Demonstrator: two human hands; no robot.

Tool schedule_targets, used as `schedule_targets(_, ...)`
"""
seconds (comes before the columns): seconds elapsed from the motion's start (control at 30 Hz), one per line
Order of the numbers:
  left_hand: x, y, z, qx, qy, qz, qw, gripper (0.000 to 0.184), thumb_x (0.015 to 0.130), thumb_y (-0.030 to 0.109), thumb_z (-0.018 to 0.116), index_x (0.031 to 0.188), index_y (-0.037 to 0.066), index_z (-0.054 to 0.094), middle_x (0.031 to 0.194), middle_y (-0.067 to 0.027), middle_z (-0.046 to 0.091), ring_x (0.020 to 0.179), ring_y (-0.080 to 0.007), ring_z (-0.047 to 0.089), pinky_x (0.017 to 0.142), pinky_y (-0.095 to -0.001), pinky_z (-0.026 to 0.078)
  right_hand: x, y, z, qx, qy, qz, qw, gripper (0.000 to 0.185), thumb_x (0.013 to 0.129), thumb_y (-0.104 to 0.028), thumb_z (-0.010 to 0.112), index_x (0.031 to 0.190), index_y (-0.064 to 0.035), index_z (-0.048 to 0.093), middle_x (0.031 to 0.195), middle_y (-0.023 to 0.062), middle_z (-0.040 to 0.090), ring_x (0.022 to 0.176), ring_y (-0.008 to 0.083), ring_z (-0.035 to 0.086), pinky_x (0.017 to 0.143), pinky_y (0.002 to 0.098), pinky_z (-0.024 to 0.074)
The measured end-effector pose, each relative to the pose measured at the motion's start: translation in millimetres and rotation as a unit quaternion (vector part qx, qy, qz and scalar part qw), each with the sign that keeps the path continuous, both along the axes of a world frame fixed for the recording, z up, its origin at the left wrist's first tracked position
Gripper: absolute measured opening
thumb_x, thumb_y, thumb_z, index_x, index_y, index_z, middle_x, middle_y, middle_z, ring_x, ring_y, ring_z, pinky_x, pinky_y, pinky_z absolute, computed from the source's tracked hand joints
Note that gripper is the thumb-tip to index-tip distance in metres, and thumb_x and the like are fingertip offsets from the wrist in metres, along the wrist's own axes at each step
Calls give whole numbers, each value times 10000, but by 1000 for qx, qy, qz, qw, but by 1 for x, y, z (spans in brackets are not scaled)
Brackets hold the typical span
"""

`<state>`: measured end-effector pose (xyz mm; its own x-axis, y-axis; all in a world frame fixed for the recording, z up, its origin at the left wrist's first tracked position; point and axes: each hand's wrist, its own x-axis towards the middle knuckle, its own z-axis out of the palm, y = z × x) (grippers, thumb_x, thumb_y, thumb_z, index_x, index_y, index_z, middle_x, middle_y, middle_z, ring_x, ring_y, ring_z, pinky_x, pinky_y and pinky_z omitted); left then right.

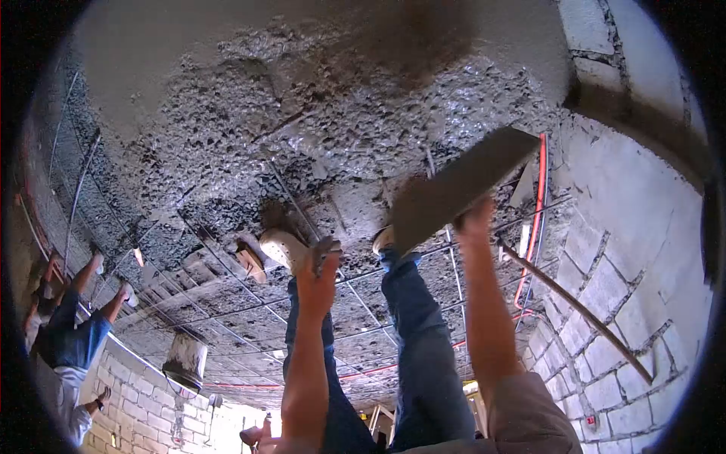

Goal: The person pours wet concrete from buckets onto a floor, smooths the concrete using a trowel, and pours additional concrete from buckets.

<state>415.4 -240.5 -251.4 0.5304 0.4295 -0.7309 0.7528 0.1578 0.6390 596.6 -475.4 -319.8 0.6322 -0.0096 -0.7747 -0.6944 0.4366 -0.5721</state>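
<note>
My right hand [475, 221] is closed around the grip of a long, flat grey float [467, 181], tilted above the floor on the right. The grip itself is mostly hidden. Out in front of my left leg is my left hand [316, 274], its fingers loosely bent and smeared grey; nothing shows clearly in it. Beyond both hands lies wet, gravelly concrete [340, 113], with a smoother grey stretch [144, 45] farther away. My pale shoes [283, 250] stand at the concrete's near edge, among steel bars.
Thin rebar [227, 268] crosses the floor around my legs. A red conduit [541, 189] and a slanting pole [582, 306] are at the right, beside a block wall [605, 295]. A bucket [185, 357] stands lower left. Other people [72, 344] are at the far left.
</note>
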Motion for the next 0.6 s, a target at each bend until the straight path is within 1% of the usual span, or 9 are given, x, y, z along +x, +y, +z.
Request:
schedule_targets(0.07, -17, 21, -9, -8, -14, 74, 997, 313, 910, 222, 562, 1137, 6, 570, 1023, -65, 626, 914, -142, 572, 813, -281, 447, -55, 43, -55, 55, -64, 47, 995, 337, 858, -175, 610, 1164, -66, 517, 1046, 47, 602, 902, 197, 600, 773, 337, 517)
schedule_targets(0.1, -27, 32, -13, -9, -23, 150, 988, 324, 919, 227, 547, 1144, -6, 563, 1046, -66, 621, 935, -153, 574, 830, -285, 447, -76, 73, -72, 57, -28, -45, 997, 321, 849, -205, 634, 1136, -92, 546, 1005, 45, 608, 890, 195, 602, 764, 336, 518)
schedule_targets(0.13, -32, 44, -18, 10, -48, 175, 983, 329, 928, 228, 530, 1152, -11, 555, 1057, -79, 617, 939, -165, 578, 838, -291, 449, -88, 95, -75, 9, 47, -60, 997, 348, 871, -322, 609, 1141, -112, 546, 998, 34, 603, 924, 194, 580, 804, 347, 493)
schedule_targets(0.23, -39, 76, -15, 8, -79, 244, 967, 366, 942, 227, 489, 1202, -30, 491, 1099, -136, 600, 952, -229, 600, 841, -350, 483, -129, 105, -134, -47, 110, -145, 982, 419, 898, -442, 533, 1165, -120, 532, 997, 28, 594, 934, 189, 552, 826, 346, 460)
schedule_targets(0.27, -42, 86, -16, -9, -94, 259, 961, 371, 943, 231, 485, 1211, -27, 485, 1105, -146, 598, 954, -243, 604, 840, -361, 485, -131, 109, -140, -80, 103, -123, 984, 586, 915, -538, 405, 1264, -73, 475, 1222, 60, 515, 1094, 207, 460, 908, 409, 370)
schedule_targets(0.37, -55, 111, -28, -22, -107, 262, 959, 412, 945, 246, 477, 1253, -25, 445, 1117, -171, 593, 953, -277, 612, 827, -382, 488, -122, 124, -158, -228, 44, -65, 970, 634, 904, -567, 407, 1280, -59, 461, 1205, 71, 523, 1049, 218, 494, 860, 430, 404)
schedule_targets(0.43, -63, 120, -36, -38, -83, 268, 959, 353, 950, 226, 481, 1208, -15, 504, 1103, -120, 597, 1008, -190, 566, 901, -325, 452, -83, 162, -146, -209, 84, -53, 973, 698, 878, -606, 424, 1288, -42, 453, 1168, 91, 541, 965, 228, 535, 772, 425, 446)
schedule_targets(0.53, -57, 132, -30, -65, -65, 286, 954, 341, 949, 215, 481, 1198, -16, 520, 1095, -91, 600, 979, -146, 559, 866, -274, 441, -54, 203, -152, -282, 222, -133, 924, 782, 833, -649, 471, 1299, -23, 431, 1084, 108, 562, 826, 222, 561, 647, 379, 467)
schedule_targets(0.6, -58, 138, -30, -67, -27, 304, 950, 329, 950, 203, 476, 1199, -6, 524, 1081, -76, 604, 957, -121, 552, 843, -245, 436, -42, 221, -157, -241, 63, -53, 967, 778, 790, -678, 514, 1218, -29, 472, 907, 95, 562, 699, 189, 545, 531, 321, 445)
